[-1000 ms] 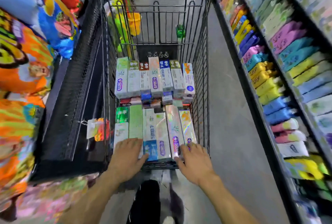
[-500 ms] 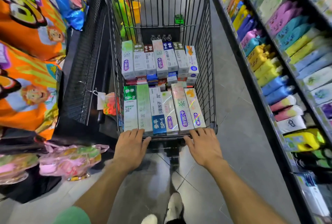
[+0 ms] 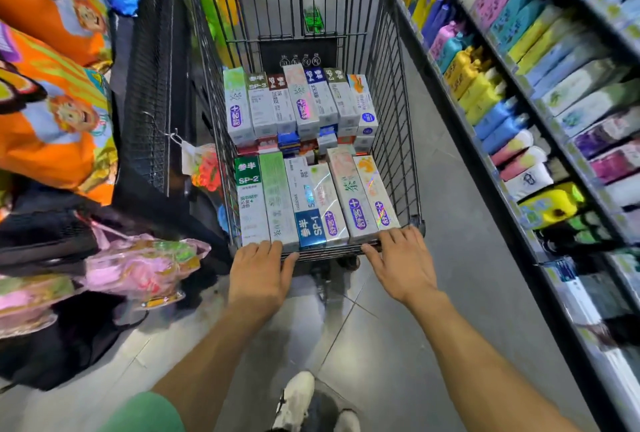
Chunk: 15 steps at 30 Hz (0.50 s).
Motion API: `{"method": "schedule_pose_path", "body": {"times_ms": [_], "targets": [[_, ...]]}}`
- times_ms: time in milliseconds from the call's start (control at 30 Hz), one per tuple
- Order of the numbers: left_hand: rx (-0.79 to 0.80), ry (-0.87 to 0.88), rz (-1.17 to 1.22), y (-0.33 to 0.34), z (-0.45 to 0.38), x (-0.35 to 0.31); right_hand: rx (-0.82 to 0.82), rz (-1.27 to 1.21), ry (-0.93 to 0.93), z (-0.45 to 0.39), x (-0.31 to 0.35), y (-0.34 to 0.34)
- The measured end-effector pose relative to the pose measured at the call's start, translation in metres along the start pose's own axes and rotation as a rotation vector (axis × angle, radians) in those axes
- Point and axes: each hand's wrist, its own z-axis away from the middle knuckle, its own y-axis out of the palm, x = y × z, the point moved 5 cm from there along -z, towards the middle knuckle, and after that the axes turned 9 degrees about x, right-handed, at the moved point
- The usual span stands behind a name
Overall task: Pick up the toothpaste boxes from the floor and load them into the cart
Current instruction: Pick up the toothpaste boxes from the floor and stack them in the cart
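Observation:
A black wire cart (image 3: 394, 126) stands in the aisle in front of me. Several toothpaste boxes fill it in two rows: a near row (image 3: 313, 201) lying flat and a far row (image 3: 298, 102) on top of other boxes. My left hand (image 3: 259, 274) rests at the cart's near edge with straight fingers touching the ends of the left boxes. My right hand (image 3: 401, 265) lies at the near right corner, fingers spread and touching the ends of the right boxes. Neither hand holds a box.
A shelf (image 3: 540, 140) of coloured bottles and packs runs along the right. Big orange snack bags (image 3: 52, 109) and pink packets (image 3: 138, 265) crowd the left beside a black mesh rack (image 3: 152, 85). My white shoes (image 3: 298, 400) stand on the grey tiled floor (image 3: 467, 258).
My view has drawn back and risen, so the cart sits farther away. Both hands slid from on top of the near boxes back to the cart's near edge.

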Motion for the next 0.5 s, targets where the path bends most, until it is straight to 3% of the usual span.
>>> {"method": "schedule_pose_path", "body": {"times_ms": [267, 500], "targets": [[-0.026, 0.023, 0.014, 0.007, 0.068, -0.017, -0.126, 0.006, 0.0, 0.074, -0.002, 0.034], [-0.051, 0.004, 0.044, 0.019, 0.136, -0.036, -0.097, -0.021, 0.056, 0.144, -0.01, 0.059]]}}
